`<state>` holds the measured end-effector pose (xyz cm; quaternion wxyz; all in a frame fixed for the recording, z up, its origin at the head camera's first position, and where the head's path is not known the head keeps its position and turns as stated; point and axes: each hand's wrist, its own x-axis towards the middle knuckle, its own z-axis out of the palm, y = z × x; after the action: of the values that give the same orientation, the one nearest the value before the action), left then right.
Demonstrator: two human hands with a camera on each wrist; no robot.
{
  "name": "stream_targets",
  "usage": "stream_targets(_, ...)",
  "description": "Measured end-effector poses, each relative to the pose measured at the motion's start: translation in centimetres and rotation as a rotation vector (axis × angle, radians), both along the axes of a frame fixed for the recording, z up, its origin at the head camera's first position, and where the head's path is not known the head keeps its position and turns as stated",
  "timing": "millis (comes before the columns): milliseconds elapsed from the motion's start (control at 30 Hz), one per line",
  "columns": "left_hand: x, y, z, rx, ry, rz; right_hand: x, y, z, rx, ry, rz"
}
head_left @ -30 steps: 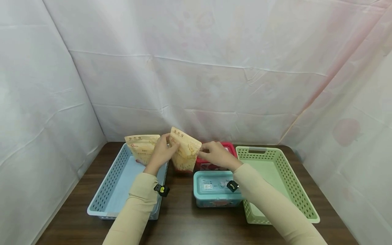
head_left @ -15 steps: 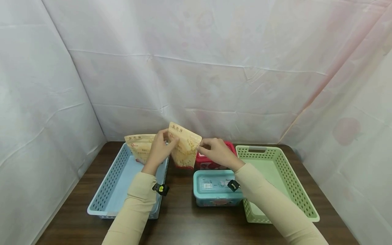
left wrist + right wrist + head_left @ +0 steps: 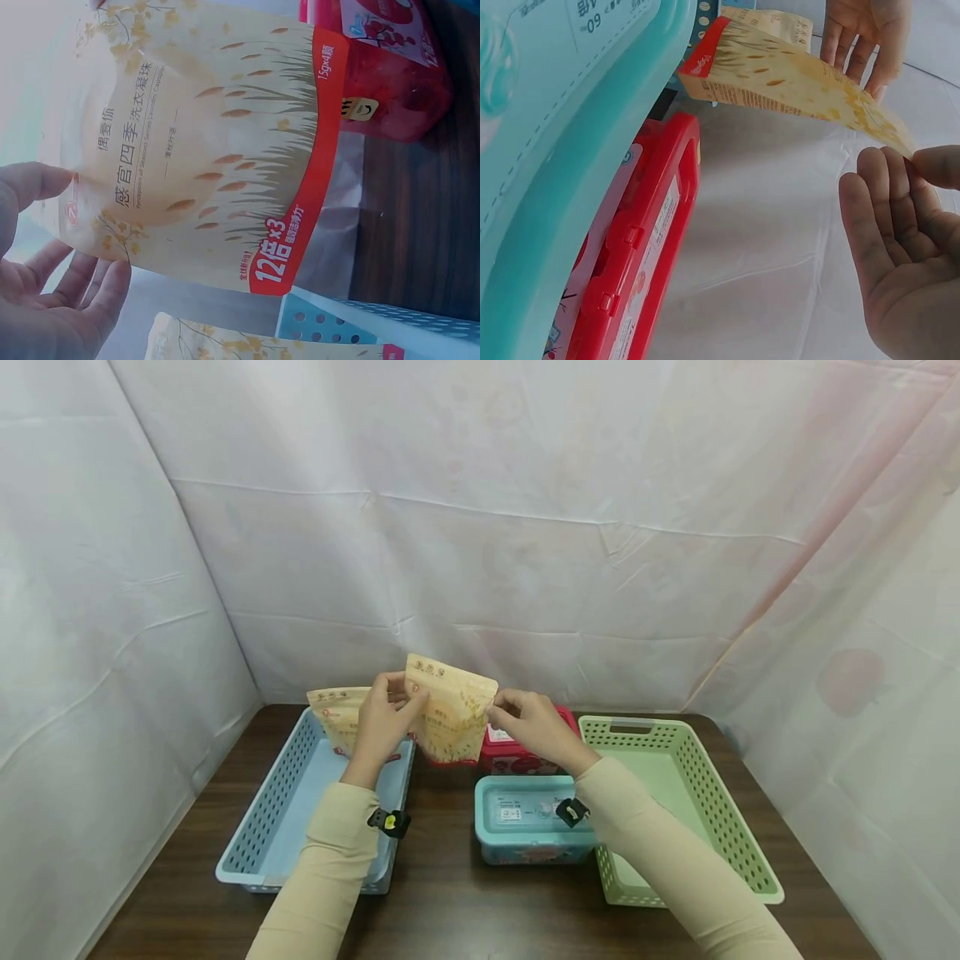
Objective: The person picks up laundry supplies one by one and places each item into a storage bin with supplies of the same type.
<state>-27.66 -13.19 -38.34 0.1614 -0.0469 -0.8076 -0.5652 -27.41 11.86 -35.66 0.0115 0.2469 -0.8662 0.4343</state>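
Held pouch [image 3: 453,717] is up in the air above the worktop [image 3: 442,910], b/w the blue basket [image 3: 260,814] and the red box [image 3: 517,766], printed front toward the person, top edge sloping down to R. L hand [image 3: 382,714] pinches its upper L side, thumb in front; R hand [image 3: 528,722] pinches the upper R corner w/ thumb & forefinger. Progress, prob. partway: 2nd pouch [image 3: 336,717] is already in the blue basket, leaning at the far end, partly hidden by L hand; the held one isn't set down yet, and red box plus teal box [image 3: 517,818] sit outside the baskets, lids on. Green basket [image 3: 717,802] is R of both. Qty: 2 pouches (1 held, 1 in basket), 2 boxes, 2 baskets. Box contents: can't tell.
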Motion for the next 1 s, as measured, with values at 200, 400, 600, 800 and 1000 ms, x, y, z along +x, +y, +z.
stream_targets(200, 0.1, -0.2, 0.1, 0.008, 0.019, 0.038, -0.3, 0.0, -0.1, -0.025, -0.029, -0.023)
stream_targets(400, 0.1, -0.4, 0.0, 0.010, 0.011, 0.043, -0.5, -0.1, -0.3, -0.061, -0.067, -0.048)
stream_targets(600, 0.2, -0.7, 0.0, 0.052, -0.016, 0.048, -0.8, -0.3, -0.6, -0.128, -0.103, -0.091)
stream_targets(800, 0.4, -0.9, 0.0, 0.071, -0.039, 0.059, -1.1, -0.4, -0.8, -0.201, -0.148, -0.123)
stream_targets(1000, 0.5, -1.0, -0.1, 0.074, -0.030, 0.067, -1.4, -0.6, -1.1, -0.308, -0.183, -0.140)
